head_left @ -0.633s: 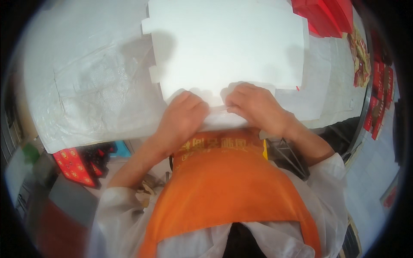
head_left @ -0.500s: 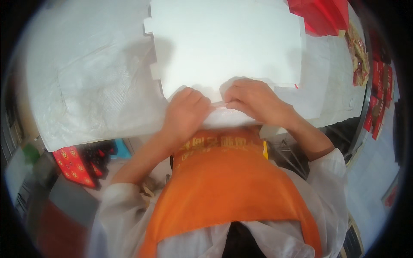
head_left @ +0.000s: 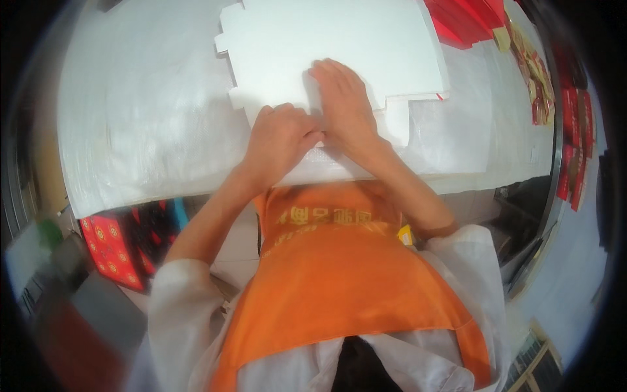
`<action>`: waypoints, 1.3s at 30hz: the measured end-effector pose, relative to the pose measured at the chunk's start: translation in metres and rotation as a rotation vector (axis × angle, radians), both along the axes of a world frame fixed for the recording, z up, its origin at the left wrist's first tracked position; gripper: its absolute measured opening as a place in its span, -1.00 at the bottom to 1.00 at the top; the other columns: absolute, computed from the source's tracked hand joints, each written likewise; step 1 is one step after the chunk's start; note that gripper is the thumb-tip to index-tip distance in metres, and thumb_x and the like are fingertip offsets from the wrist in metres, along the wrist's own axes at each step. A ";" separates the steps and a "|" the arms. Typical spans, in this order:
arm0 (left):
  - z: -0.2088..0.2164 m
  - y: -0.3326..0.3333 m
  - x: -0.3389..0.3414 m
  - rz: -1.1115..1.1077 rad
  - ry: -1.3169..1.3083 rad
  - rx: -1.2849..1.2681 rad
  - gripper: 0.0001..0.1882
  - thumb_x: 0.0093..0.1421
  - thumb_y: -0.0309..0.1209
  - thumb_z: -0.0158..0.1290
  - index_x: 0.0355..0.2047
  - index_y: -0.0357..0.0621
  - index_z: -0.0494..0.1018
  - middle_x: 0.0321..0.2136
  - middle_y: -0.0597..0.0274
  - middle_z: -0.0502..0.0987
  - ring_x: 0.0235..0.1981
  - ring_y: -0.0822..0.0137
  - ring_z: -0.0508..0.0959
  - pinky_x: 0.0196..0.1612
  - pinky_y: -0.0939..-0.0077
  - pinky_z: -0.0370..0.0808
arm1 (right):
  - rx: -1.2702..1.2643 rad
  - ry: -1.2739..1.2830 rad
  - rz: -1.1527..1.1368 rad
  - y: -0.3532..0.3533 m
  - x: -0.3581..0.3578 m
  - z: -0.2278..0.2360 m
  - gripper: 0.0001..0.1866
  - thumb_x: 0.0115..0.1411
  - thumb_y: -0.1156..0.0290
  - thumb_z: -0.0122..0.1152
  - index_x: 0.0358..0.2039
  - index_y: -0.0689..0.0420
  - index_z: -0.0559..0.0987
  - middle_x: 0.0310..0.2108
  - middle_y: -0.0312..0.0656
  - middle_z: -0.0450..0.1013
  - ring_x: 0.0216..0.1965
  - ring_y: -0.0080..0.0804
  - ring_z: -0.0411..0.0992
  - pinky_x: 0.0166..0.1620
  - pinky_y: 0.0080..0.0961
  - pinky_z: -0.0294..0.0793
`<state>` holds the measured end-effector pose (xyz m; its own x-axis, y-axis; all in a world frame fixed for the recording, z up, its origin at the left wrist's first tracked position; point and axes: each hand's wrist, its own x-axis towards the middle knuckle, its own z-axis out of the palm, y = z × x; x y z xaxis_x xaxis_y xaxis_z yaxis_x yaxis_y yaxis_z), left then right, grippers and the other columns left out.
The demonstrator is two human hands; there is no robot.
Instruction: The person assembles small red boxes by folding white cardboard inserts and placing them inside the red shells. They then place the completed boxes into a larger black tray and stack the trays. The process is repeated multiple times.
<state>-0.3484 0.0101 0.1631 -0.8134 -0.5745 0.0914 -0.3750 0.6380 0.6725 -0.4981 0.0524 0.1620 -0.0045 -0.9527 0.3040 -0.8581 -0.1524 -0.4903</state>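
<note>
A flat white cardboard box blank [head_left: 281,59] with notched tabs along its left side lies on the table. My left hand [head_left: 279,140] is at the blank's near edge, its fingers curled and closed on the flap there. What lies under those fingers is mostly hidden. Palm down, my right hand [head_left: 346,104] rests on the cardboard just right of the left hand. Its fingers stretch away from me over the white surface and hold nothing. The two hands nearly touch at the thumbs.
A translucent plastic sheet covers the table [head_left: 144,130]. Red folded pieces [head_left: 467,23] lie at the far right, beside some crumpled gold-and-red wrapping [head_left: 532,72]. Below the table's left edge stands a red patterned box [head_left: 112,251]. Red packages [head_left: 575,144] are at the right rim.
My right hand has let go of the near edge and moved forward and left, flattening onto the cardboard. The left hand stays closed at the edge. The view has shifted slightly.
</note>
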 end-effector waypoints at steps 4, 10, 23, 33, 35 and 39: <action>0.000 -0.006 0.000 -0.085 -0.042 0.061 -0.88 0.03 -0.38 0.05 -0.54 -0.15 0.47 -0.56 0.24 0.45 -0.46 0.19 0.38 -0.38 0.34 0.23 | -0.016 0.034 -0.038 -0.003 0.004 -0.007 -0.42 -0.20 0.63 0.13 -0.06 0.20 0.32 -0.01 -0.07 0.27 0.12 -0.14 0.12 0.17 -0.23 0.04; -0.001 -0.009 0.002 -0.042 0.084 0.097 -0.88 0.05 -0.43 0.02 -0.40 -0.18 0.47 -0.48 0.15 0.45 -0.42 0.17 0.40 -0.34 0.35 0.26 | -0.018 0.280 -0.042 -0.015 0.001 -0.016 -0.45 -0.08 0.56 0.05 0.02 0.17 0.30 0.05 -0.19 0.25 0.15 -0.20 0.09 0.19 -0.11 -0.04; -0.023 0.000 -0.038 0.474 -0.167 -0.465 -0.53 0.10 -0.47 -0.14 0.07 -0.16 0.21 0.07 0.15 0.26 0.15 0.17 0.17 0.11 -0.09 -0.02 | 0.036 0.196 -0.093 -0.020 0.005 -0.019 -0.40 0.05 0.48 0.02 0.13 0.20 0.12 0.09 -0.13 0.20 0.19 -0.17 0.03 0.19 0.03 -0.18; -0.023 -0.005 -0.014 0.458 0.051 -0.106 -0.62 0.24 -0.38 -0.26 0.06 -0.16 0.24 0.11 0.14 0.22 0.17 0.22 0.17 0.19 0.16 -0.01 | -0.007 -0.034 -0.065 -0.015 0.002 -0.013 -0.51 0.09 0.52 -0.05 0.07 0.23 0.20 -0.04 -0.08 0.31 0.12 -0.18 0.15 0.21 -0.10 -0.11; -0.034 -0.024 0.021 0.485 0.241 -0.369 -0.66 0.28 -0.39 -0.31 0.03 -0.18 0.24 0.02 0.04 0.30 0.07 0.12 0.28 0.17 0.25 0.13 | 0.006 -0.074 -0.026 -0.009 -0.003 -0.010 -0.55 0.10 0.52 -0.05 0.05 0.23 0.24 -0.06 -0.07 0.32 0.10 -0.17 0.17 0.20 -0.14 -0.08; -0.018 -0.028 0.059 1.010 0.495 0.494 -0.62 0.24 -0.30 -0.19 -0.04 -0.32 0.31 -0.16 0.10 0.41 -0.17 0.34 0.41 -0.07 0.51 0.34 | -0.019 0.005 0.067 0.017 0.004 -0.005 -0.66 0.11 0.46 0.01 -0.07 0.20 0.36 -0.05 -0.11 0.32 0.09 -0.20 0.19 0.18 -0.16 -0.01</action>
